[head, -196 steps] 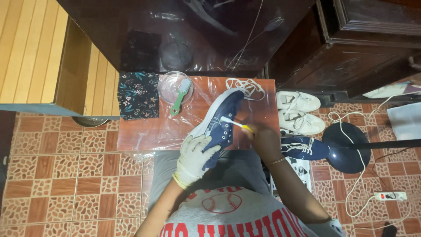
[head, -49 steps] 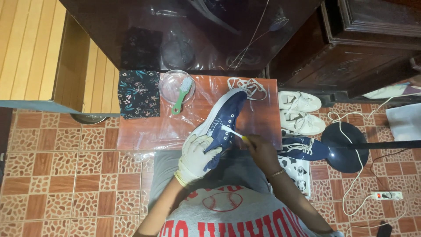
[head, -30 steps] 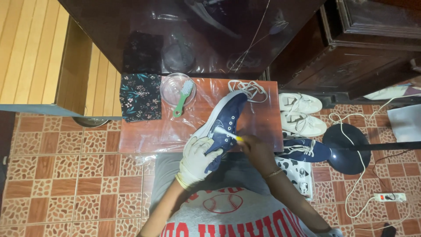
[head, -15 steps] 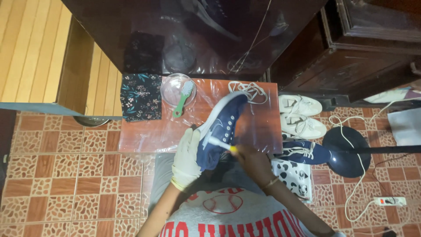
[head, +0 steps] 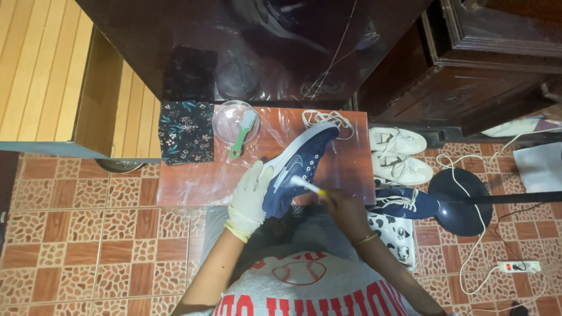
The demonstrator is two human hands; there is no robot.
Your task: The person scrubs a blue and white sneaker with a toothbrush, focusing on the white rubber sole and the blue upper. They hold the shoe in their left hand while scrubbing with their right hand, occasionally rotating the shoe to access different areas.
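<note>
My left hand [head: 249, 196], in a pale rubber glove, grips the heel end of a navy blue sneaker [head: 298, 166] with a white sole, tilted on its side above a low reddish table [head: 193, 181]. My bare right hand [head: 341, 206] holds a small toothbrush [head: 307, 185] with a yellow handle. Its white bristle head touches the sneaker's side. White shoelaces [head: 325, 118] lie loose on the table beyond the sneaker's toe.
A clear bowl [head: 234, 122] with a green brush [head: 242, 133] in it and a dark floral cloth [head: 187, 132] sit at the table's left. White sneakers [head: 399, 152], another navy sneaker [head: 406, 202] and a dark lamp base [head: 462, 201] with cords lie right. Dark wooden furniture stands behind.
The right hand has worked the toothbrush back and forth along the sneaker's side, ending lower and nearer me. The left hand shifted its grip and tipped the sneaker more upright.
</note>
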